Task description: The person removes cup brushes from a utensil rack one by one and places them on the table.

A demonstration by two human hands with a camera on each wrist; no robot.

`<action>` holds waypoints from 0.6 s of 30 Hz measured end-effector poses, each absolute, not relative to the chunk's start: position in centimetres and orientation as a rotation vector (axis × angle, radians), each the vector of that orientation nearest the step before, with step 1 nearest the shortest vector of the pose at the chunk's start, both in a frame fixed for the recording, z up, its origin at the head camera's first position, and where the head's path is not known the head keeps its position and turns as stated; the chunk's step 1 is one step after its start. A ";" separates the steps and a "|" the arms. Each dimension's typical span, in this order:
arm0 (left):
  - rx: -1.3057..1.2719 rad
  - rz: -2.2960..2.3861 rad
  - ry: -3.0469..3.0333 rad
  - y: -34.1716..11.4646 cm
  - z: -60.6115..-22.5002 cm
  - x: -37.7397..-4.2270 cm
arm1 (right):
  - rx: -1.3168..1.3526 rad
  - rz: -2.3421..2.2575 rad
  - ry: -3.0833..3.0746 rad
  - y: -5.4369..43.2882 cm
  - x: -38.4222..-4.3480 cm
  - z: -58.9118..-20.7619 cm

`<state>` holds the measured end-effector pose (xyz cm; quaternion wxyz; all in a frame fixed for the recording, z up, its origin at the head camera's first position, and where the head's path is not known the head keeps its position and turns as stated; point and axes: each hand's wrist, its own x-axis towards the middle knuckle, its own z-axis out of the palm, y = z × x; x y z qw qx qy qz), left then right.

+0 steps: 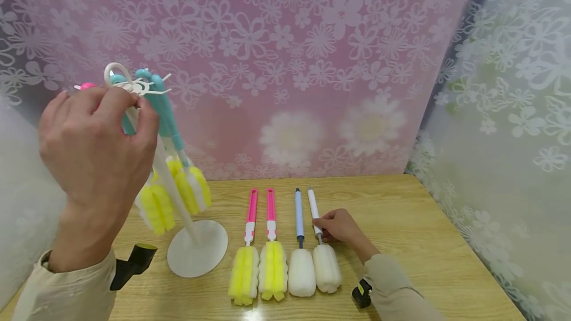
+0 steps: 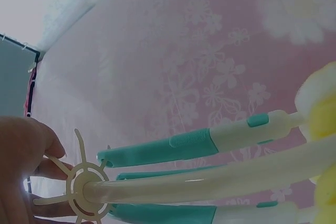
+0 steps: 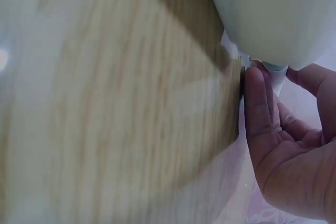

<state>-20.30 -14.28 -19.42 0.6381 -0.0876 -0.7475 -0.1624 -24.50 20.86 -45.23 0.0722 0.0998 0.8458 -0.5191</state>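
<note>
My left hand curls its fingers at the top of a white bottle-brush stand, by its hook ring. Several sponge brushes with teal handles and yellow-and-white heads hang from it. A bit of pink shows behind the hand; the rest of that thing is hidden. On the table, my right hand pinches the handle of a white sponge brush between thumb and fingers. The right wrist view shows this brush's head close up, covering part of the handle.
Left of the white brush lie a blue-handled sponge brush and two pink-handled brushes with yellow-and-white heads, side by side. They rest on a wooden table. Flowered pink cloth hangs behind, and pale flowered cloth at the right.
</note>
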 end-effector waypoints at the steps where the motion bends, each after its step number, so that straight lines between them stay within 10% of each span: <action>1: -0.201 -0.371 -1.707 -14.3 -19.4 -20.3 | 0.292 -1.561 2.541 20.7 -24.5 -45.2; 18: -0.245 -0.439 -1.790 -15.0 -19.3 -20.0 | 0.258 -1.513 2.540 20.7 -24.1 -45.5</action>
